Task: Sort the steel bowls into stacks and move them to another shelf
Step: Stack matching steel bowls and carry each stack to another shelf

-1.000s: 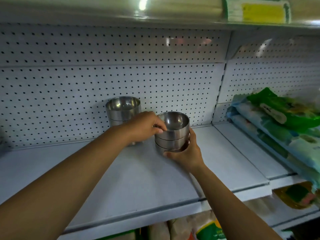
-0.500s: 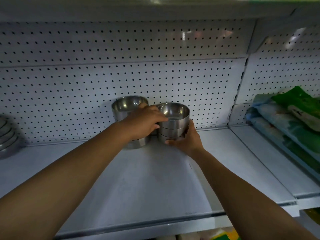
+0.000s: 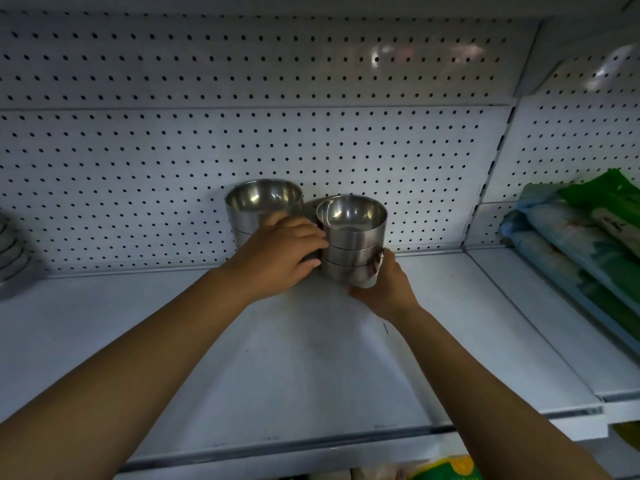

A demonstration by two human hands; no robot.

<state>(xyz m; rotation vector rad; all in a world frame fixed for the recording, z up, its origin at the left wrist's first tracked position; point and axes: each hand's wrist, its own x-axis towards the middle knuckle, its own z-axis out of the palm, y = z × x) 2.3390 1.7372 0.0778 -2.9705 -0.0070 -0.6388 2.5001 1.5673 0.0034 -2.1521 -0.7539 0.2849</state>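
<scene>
A stack of three steel bowls stands on the white shelf close to the pegboard back. My left hand grips its left side, fingers curled against the bowl walls. My right hand holds its lower right side from the front, thumb on the wall. Just to the left and slightly behind stands a second stack of steel bowls, partly hidden by my left hand.
More steel dishes sit at the far left edge of the shelf. Green and blue packaged bags lie on the neighbouring shelf to the right. A pegboard wall closes the back. Bags show below the front edge.
Both hands have pushed the three-bowl stack back toward the pegboard, beside the other stack. The view has shifted, showing dishes at the far left.
</scene>
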